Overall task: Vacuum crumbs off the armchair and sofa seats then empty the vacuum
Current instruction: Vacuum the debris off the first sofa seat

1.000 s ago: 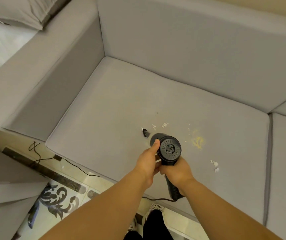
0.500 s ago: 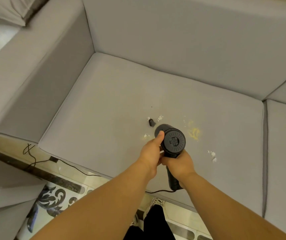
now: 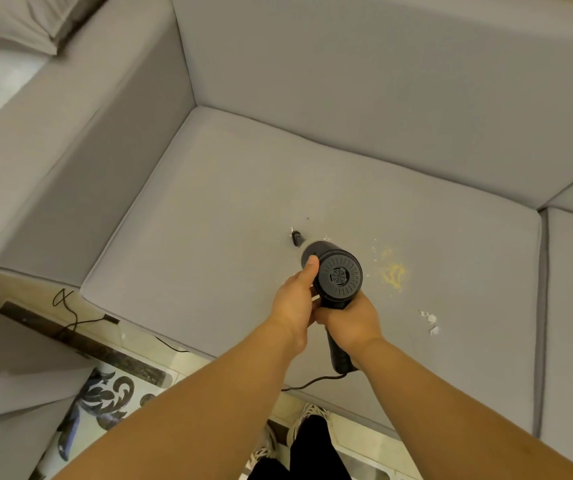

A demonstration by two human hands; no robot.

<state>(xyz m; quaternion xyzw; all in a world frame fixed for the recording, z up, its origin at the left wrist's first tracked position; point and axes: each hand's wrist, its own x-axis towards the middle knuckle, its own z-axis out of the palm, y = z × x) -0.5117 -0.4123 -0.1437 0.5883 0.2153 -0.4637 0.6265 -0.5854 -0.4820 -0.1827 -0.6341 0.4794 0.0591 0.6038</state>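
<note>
While both hands are gripping it, a black handheld vacuum (image 3: 337, 277) is pointing down at the grey sofa seat cushion (image 3: 226, 220), near the cushion's middle. Its round vented rear end is facing the camera, and its narrow nozzle tip (image 3: 296, 238) is showing just beyond the body, on or close above the fabric among small white crumbs (image 3: 292, 231). The right hand (image 3: 349, 322) is curling around the handle just below the body, on the near side. The left hand (image 3: 293, 306) is sitting just left of the right one, fingers wrapped at the handle and the thumb (image 3: 309, 268) lying up along the body's left side. A thin dark cord (image 3: 313, 382) is trailing from the handle's near end over the cushion's front edge. To the right of the vacuum, a yellow powdery patch (image 3: 394, 273) is lying on the cushion, and further right and nearer, more white bits (image 3: 430, 320). Beyond the seat, the sofa back and left armrest (image 3: 70, 133) are rising. Patterned floor tiles (image 3: 112, 389) are showing at the near left.
</note>
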